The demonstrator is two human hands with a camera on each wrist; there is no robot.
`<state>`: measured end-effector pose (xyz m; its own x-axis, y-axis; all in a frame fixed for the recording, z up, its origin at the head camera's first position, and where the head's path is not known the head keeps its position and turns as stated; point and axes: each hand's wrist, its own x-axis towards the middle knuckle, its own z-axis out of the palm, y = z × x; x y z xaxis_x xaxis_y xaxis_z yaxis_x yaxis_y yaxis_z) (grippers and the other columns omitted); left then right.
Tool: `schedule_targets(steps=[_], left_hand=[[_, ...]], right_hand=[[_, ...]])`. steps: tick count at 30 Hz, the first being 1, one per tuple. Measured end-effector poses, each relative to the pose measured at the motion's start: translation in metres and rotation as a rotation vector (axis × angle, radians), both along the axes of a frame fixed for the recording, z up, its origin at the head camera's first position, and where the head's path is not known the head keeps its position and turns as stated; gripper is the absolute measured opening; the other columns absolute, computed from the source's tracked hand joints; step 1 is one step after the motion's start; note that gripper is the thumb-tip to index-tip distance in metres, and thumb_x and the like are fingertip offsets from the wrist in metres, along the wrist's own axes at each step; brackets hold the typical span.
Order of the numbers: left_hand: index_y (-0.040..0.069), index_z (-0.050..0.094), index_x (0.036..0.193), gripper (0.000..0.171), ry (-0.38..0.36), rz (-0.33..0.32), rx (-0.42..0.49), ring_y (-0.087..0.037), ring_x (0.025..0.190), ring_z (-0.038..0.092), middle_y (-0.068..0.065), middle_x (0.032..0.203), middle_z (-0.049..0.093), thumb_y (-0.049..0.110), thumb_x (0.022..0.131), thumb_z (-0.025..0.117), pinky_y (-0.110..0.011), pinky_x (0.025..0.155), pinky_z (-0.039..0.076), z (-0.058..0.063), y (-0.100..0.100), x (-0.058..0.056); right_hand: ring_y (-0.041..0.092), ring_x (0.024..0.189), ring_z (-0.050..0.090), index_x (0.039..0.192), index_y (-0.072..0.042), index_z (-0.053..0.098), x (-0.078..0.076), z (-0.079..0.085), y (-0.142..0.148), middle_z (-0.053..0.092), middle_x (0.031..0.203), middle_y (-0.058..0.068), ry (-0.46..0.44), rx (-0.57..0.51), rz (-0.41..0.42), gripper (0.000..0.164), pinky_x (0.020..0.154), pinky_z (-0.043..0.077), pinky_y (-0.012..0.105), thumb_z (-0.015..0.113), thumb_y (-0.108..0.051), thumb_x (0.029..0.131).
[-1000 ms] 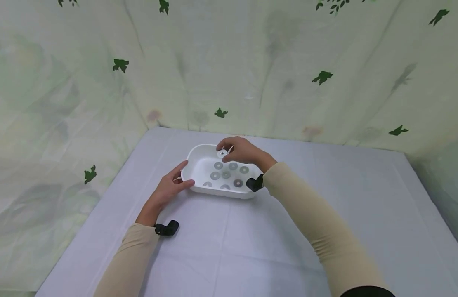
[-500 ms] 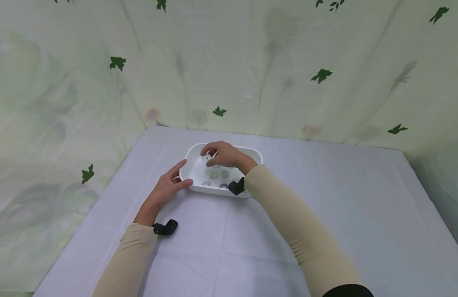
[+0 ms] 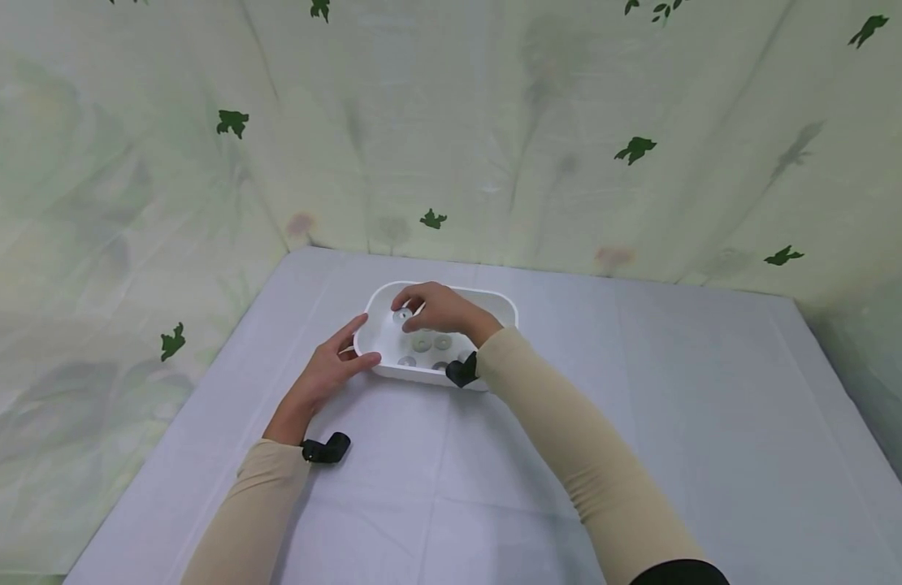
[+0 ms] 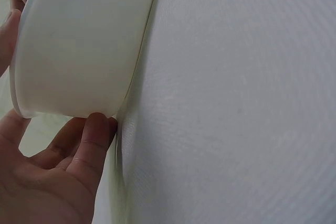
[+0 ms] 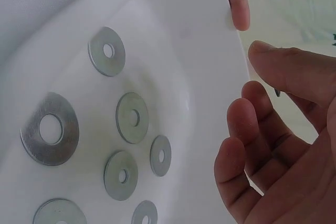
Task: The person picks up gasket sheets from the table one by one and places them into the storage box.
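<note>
A white plastic tray [image 3: 429,376] stands on the table with several flat metal washers in it. My left hand [image 3: 327,375] grips its left end, thumb at the front corner and fingers along the side; in the left wrist view its fingertips [image 4: 97,124] press against the outer wall. My right hand [image 3: 444,310] is over the tray's left part and pinches a washer [image 3: 402,315] between thumb and fingers. From the right wrist, that washer is mostly hidden behind the thumb [image 5: 294,72]. The lying washers [image 5: 132,118] are spaced apart on the tray floor, one larger and darker washer [image 5: 51,129] among them.
A white cloth covers the table [image 3: 436,479]. Behind it hangs a pale curtain [image 3: 495,122] printed with green leaf shapes. Each wrist carries a black camera [image 3: 327,448]. The tray's raised rim [image 3: 495,294] runs all round the washers.
My right hand has moved left across the tray with the pinched washer and come slightly lower in the head view, now covering part of the lying washers. The left hand keeps its place on the tray.
</note>
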<state>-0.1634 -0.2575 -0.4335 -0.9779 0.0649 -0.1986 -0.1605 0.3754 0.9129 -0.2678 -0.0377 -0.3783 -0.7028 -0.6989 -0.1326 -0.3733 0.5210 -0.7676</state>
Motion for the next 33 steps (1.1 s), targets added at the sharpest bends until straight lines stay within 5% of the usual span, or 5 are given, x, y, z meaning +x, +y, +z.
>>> schedule_targets(steps=[33], left_hand=[[0.031, 0.021, 0.159, 0.086, 0.023, -0.006, -0.012, -0.03, 0.125, 0.053, -0.02, 0.154, 0.039, 0.031, 0.091, 0.073, -0.011, 0.081, 0.045, -0.0032, -0.0009, -0.001]], right_hand=[[0.021, 0.119, 0.058, 0.125, -0.012, 0.066, 0.0058, 0.0025, -0.0051, 0.066, 0.126, 0.005, 0.039, -0.03, 0.038, 0.036, 0.1, 0.047, 0.035, 0.071, -0.012, 0.089]])
